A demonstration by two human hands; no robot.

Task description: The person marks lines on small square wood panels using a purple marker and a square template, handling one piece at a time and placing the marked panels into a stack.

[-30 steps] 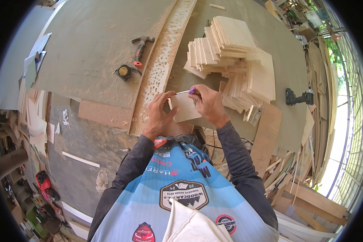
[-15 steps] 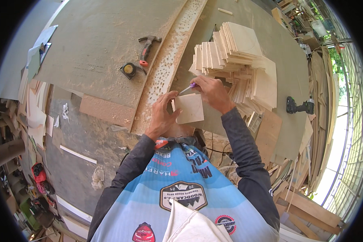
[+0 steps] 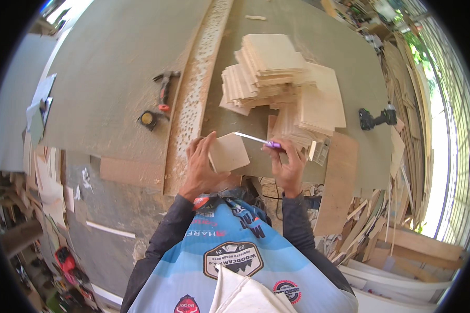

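Observation:
My left hand [image 3: 196, 168] grips a pale square wooden piece [image 3: 231, 152] at its left side, the fingers along the far left edge and the thumb by the near edge. In my right hand [image 3: 288, 164] is a thin screwdriver [image 3: 271, 144] with a purple handle, pinched between thumb and fingers. Its light shaft points left, with the tip close to the piece's far corner; whether they touch I cannot tell. Beyond both hands, stacked thin wooden squares [image 3: 274, 55] lean in uneven piles on the worktable [image 3: 125, 62].
A perforated strip [image 3: 193, 78] dusted with shavings runs along the table. Left of it lie a claw hammer [image 3: 164, 91] and a tape measure [image 3: 148, 120]. A cordless drill [image 3: 377, 119] rests at the right. Near it, a brown board [image 3: 339, 182] overhangs the table's near edge.
My right hand has drawn back toward me and turned, taking the screwdriver's tip from the piece's left side to its far corner. The piece has tilted, and the whole view has shifted.

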